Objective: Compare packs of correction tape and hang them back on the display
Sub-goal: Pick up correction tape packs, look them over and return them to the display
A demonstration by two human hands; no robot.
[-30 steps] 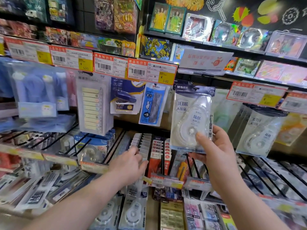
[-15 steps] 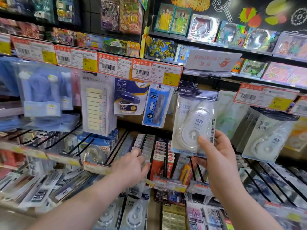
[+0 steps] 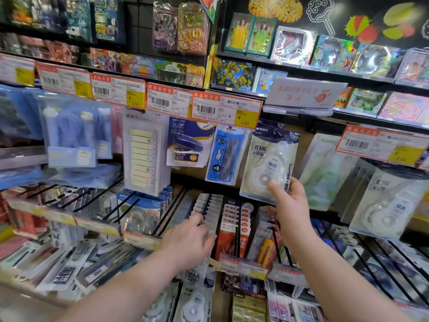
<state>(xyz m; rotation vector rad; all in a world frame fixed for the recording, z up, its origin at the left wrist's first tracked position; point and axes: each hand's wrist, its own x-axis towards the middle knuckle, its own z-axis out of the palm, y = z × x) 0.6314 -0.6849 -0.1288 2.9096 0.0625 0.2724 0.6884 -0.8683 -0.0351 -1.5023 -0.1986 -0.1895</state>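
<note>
Store aisle, shelving filling the whole view. Black wall panel [image 3: 362, 10] at top right is showing chalk-style fruit drawings. Dark upper shelf [image 3: 325, 70] is carrying boxed toys. Red-and-yellow price tags [image 3: 226, 111] are hanging in a row along the rail below it. Black wire peg hooks [image 3: 380, 259] are sticking out toward the camera lower down, loaded with stationery. A translucent sign holder [image 3: 304, 94] is sitting tilted on the shelf edge. Lighting is reading even, glare on plastic wrap.
</note>
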